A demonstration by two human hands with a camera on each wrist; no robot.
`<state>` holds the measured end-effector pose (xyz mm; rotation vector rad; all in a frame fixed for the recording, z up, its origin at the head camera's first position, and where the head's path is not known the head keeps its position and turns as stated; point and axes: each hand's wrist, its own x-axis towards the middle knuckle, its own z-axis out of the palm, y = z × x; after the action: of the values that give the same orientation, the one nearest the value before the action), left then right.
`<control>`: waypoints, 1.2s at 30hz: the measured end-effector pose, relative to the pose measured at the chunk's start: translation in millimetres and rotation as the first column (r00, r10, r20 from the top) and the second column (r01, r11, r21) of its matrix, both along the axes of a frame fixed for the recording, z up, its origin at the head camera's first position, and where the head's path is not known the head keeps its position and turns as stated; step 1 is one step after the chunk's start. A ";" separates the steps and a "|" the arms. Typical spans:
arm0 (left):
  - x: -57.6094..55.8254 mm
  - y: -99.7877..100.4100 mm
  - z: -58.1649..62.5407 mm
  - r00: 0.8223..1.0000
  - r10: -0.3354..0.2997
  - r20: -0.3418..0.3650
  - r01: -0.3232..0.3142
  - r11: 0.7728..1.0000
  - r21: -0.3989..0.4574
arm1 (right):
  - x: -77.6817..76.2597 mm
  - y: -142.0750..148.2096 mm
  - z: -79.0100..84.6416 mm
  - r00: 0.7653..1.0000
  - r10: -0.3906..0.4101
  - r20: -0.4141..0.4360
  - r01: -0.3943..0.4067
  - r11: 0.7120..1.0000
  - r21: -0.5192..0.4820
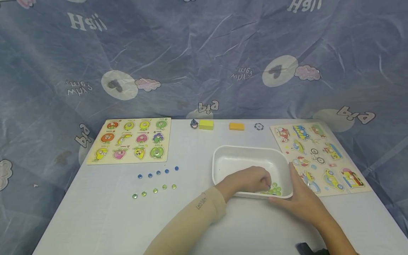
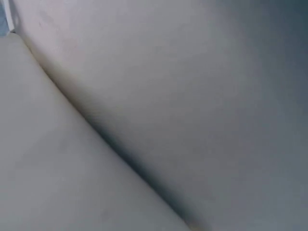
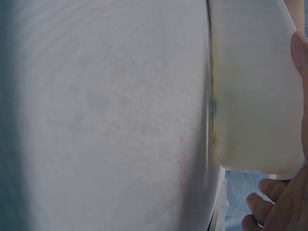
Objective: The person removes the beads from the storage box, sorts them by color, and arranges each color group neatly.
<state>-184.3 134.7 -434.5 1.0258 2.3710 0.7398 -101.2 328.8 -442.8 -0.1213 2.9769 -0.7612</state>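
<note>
Inside the white plastic tray (image 1: 245, 153), my left hand (image 1: 251, 179) reaches down with bent fingers. Its fingertips are at a small heap of green glass beads (image 1: 276, 190) in the near right corner, with a few bluish ones among them. A dark bluish spot shows by the fingertips; I cannot tell whether they pinch a bead. My right hand (image 1: 301, 198) grips the tray's near right corner, thumb along the front wall and fingers around the right side. The right wrist view shows the tray's outer wall (image 3: 255, 96) beside the thumb (image 3: 299, 53). Only sleeve and table fill the left wrist view.
Left of the tray lie a row of blue beads (image 1: 158, 173) and a row of green beads (image 1: 155, 190). A fruit puzzle board (image 1: 92, 157) is at the back left, a vehicle puzzle board (image 1: 345, 189) at the right. Yellow (image 1: 206, 125) and orange blocks (image 1: 237, 126) stand along the back.
</note>
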 end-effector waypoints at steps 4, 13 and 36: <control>-4.7 -6.5 6.5 0.999 0.012 -0.050 -0.007 0.996 0.091 | -0.1 0.3 0.3 1.000 0.008 0.006 -0.008 1.000 -0.008; -5.1 -55.8 53.0 0.998 0.053 -0.025 -0.042 0.946 0.321 | 0.7 -1.9 3.2 1.000 -0.014 0.021 0.014 1.000 0.015; -25.6 -239.0 37.5 0.832 0.554 0.014 -0.544 0.812 0.212 | -0.1 -2.7 1.0 1.000 -0.019 0.020 0.019 1.000 -0.010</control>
<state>-209.9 -104.3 -397.0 0.4061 2.7041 1.2005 -101.2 326.1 -441.8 -0.0858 2.9602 -0.7748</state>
